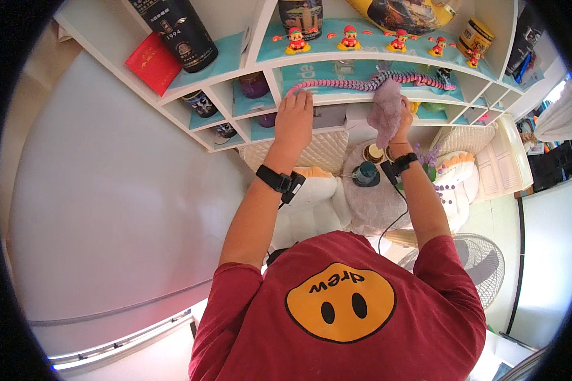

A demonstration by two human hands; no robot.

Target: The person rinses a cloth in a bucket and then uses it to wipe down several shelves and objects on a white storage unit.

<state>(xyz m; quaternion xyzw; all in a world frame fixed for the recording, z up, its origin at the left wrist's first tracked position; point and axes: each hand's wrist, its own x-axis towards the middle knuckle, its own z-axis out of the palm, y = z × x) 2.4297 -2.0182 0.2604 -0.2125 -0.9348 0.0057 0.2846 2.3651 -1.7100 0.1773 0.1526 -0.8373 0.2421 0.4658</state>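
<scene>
A pink and grey-blue articulated dragon toy [343, 85] stretches along a narrow compartment of the white shelf unit, its tail at the left. My left hand [294, 116] is at the shelf's front edge, fingertips against the tail end; whether they grip it is hidden. In my right hand [404, 121] is a crumpled mauve cloth [385, 114], raised in front of the same compartment. The cloth's upper end covers part of the toy's body. Black straps with small devices sit on both wrists.
Several red-and-yellow figurines [349, 38] line the shelf above. A black cylindrical canister [181, 35] and a red packet [153, 63] stand upper left. Below are a round cloth-covered table [376, 209] with a dark teal cup [366, 172], cushioned seats, and a fan [476, 266] at right.
</scene>
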